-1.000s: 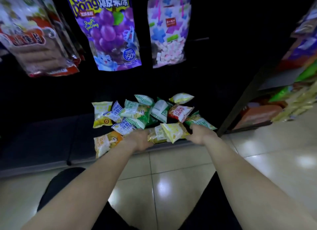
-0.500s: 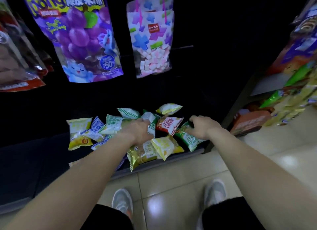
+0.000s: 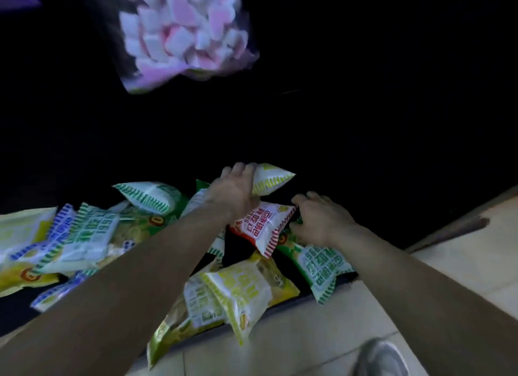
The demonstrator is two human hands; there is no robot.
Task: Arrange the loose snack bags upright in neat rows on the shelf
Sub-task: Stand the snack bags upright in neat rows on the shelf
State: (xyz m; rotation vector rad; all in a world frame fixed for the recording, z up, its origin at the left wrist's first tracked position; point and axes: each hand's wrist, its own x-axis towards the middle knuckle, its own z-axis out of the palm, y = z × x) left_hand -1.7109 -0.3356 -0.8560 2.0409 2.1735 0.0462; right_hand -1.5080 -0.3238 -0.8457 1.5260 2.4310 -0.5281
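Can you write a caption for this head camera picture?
Left hand grips a yellow-striped snack bag; right hand reaches into the jumbled pile.

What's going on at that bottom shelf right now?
A person is sorting a jumbled heap of snack bags. The left hand grips the yellow-striped bag at the back, while the right hand rests by the red bag and green bag. No bags stand in rows yet.

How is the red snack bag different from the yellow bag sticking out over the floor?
The red bag has red stripes and writing; the yellow bag has lime-yellow ones. The red bag lies further back, between both hands; the yellow bag pokes past the shelf's front edge, untouched. Both are puffy little packets lying flat, not upright.
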